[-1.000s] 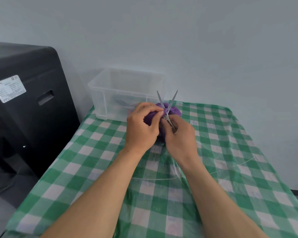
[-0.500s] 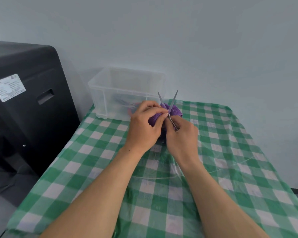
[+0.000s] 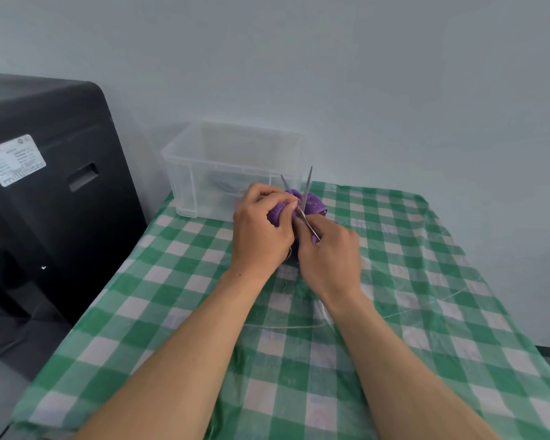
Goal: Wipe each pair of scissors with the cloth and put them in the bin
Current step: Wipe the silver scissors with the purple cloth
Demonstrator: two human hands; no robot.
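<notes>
Since a second ago, both hands have slid a little to the left, and the cloth has crept up the left blade, so less of that blade shows now. Its two tips also stand a bit closer together than before.

From the head view, the left hand [image 3: 261, 230] has its grip curled round the purple cloth [image 3: 315, 204] and pinches it against the scissors [image 3: 303, 208]. The right hand [image 3: 329, 255] has its grip closed on the handle end of the scissors. The handles are hidden inside the fingers. The blades point up and away in a thin V shape, held in the air just above the counter [image 3: 410, 296], which has a green and white checked cover. The clear bin [image 3: 185, 185] sits at the far left corner of the counter, just behind the hands. A big black machine [image 3: 61, 201] stands beside the counter on the left.

So this pair looks like it is in the middle of being wiped. It is not in the bin yet. A dim dark shape [image 3: 226, 185] shows through the bin wall. It may be scissors that are done, but it is too blurry to be sure. No other scissors show on the counter, so this could be the last pair. What is left is to finish the wipe and drop the pair in the bin
</notes>
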